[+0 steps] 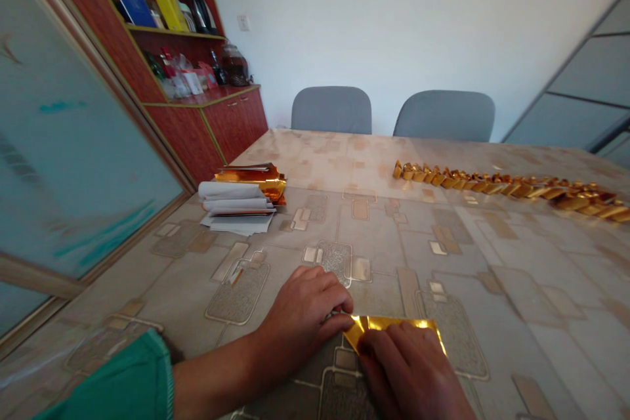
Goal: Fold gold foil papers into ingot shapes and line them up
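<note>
A sheet of gold foil paper (394,327) lies on the patterned table covering (394,256) right in front of me, partly folded. My left hand (302,318) rests on the table, its fingertips pinching the foil's left end. My right hand (406,371) lies over the sheet's near edge, with its fingers pressing down and hiding the lower part. A green sleeve (111,380) covers my left upper arm. Far to the right runs a long row of folded gold foil pieces (512,187). At the far left lies a stack of white paper (236,203), topped by loose gold foil sheets (251,175).
A red wooden cabinet (197,105) with shelves of bottles and boxes stands beyond the table's left side. A large glass panel (73,131) fills the left. Two grey chairs (394,111) stand at the far edge, before a white wall.
</note>
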`<action>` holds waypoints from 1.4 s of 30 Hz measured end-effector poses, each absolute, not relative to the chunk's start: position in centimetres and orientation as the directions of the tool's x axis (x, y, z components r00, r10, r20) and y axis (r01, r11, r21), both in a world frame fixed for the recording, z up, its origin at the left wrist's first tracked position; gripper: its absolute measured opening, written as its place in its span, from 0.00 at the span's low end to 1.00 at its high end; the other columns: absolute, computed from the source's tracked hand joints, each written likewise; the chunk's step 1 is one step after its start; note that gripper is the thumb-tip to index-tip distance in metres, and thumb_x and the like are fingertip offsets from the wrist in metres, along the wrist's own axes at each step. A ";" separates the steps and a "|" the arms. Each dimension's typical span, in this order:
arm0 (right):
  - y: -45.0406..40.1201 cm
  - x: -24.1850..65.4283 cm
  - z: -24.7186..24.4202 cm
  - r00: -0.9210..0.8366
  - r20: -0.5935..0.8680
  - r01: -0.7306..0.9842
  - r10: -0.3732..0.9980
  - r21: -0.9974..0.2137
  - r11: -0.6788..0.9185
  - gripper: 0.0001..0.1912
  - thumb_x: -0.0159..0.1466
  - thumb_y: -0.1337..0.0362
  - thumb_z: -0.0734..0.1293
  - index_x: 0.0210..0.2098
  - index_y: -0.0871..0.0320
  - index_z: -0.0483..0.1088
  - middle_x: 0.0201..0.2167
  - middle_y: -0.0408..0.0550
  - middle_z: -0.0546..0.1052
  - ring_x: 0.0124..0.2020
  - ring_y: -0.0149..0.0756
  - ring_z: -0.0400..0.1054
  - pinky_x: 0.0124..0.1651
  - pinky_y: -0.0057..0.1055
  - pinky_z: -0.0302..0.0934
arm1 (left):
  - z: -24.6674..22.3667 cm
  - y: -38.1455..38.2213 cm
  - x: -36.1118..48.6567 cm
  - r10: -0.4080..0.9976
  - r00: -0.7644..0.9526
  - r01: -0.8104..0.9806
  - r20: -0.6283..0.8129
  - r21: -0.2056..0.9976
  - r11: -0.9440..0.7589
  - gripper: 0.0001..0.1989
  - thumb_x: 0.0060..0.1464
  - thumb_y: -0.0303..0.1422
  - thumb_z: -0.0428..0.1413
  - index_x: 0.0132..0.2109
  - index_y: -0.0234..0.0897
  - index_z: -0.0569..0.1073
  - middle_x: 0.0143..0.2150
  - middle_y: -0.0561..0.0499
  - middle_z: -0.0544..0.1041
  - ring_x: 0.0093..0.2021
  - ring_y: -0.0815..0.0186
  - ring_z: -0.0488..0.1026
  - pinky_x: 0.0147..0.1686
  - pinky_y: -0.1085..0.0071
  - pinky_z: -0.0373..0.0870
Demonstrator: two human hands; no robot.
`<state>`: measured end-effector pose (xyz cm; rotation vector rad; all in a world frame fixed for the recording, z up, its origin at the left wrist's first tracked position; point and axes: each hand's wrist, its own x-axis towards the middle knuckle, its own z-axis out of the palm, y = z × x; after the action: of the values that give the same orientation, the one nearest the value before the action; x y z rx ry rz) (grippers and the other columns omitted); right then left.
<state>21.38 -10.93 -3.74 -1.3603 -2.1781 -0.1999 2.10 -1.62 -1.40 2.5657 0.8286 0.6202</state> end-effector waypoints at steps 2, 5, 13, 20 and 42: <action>-11.0 21.4 -3.8 -0.333 0.530 0.870 0.780 -0.146 0.471 0.17 0.74 0.65 0.54 0.32 0.53 0.69 0.24 0.43 0.74 0.24 0.38 0.68 0.30 0.34 0.52 | -1.4 -1.6 2.2 0.628 0.729 0.472 0.273 0.464 -0.750 0.07 0.62 0.36 0.61 0.36 0.39 0.74 0.34 0.54 0.75 0.37 0.63 0.69 0.38 0.67 0.57; -11.0 21.3 -3.9 -0.337 0.531 0.875 0.778 -0.127 0.466 0.17 0.74 0.65 0.53 0.33 0.53 0.69 0.24 0.43 0.75 0.24 0.38 0.69 0.31 0.34 0.52 | -1.3 -1.7 2.3 0.643 0.724 0.500 0.250 0.452 -0.739 0.06 0.60 0.34 0.62 0.36 0.39 0.74 0.34 0.54 0.75 0.37 0.63 0.69 0.39 0.67 0.57; -11.0 21.0 -3.7 -0.343 0.545 0.908 0.765 -0.017 0.419 0.18 0.75 0.65 0.51 0.38 0.55 0.70 0.25 0.43 0.77 0.24 0.40 0.72 0.30 0.36 0.52 | -1.0 -1.8 2.3 0.653 0.717 0.517 0.244 0.443 -0.732 0.05 0.58 0.33 0.64 0.36 0.40 0.75 0.34 0.55 0.75 0.37 0.63 0.69 0.38 0.68 0.58; -11.1 21.2 -3.6 -0.345 0.518 0.913 0.783 -0.008 0.408 0.16 0.74 0.66 0.53 0.44 0.58 0.72 0.31 0.46 0.81 0.29 0.42 0.76 0.34 0.38 0.57 | -0.6 -0.8 1.3 0.679 0.683 0.557 0.270 0.408 -0.723 0.06 0.58 0.34 0.64 0.35 0.39 0.75 0.33 0.54 0.75 0.37 0.63 0.70 0.37 0.68 0.60; -11.2 22.4 -1.9 -0.371 0.264 0.811 0.890 -0.374 0.449 0.13 0.62 0.71 0.68 0.46 0.54 0.72 0.39 0.46 0.81 0.37 0.44 0.77 0.40 0.36 0.66 | 0.3 -5.0 -0.1 0.334 0.933 0.282 0.133 0.302 -0.910 0.31 0.58 0.44 0.62 0.65 0.46 0.64 0.64 0.43 0.70 0.63 0.53 0.66 0.65 0.49 0.58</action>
<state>22.39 -11.25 -1.87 -1.4311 -2.2792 0.2515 -0.05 -4.97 0.33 2.8105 0.4572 0.2632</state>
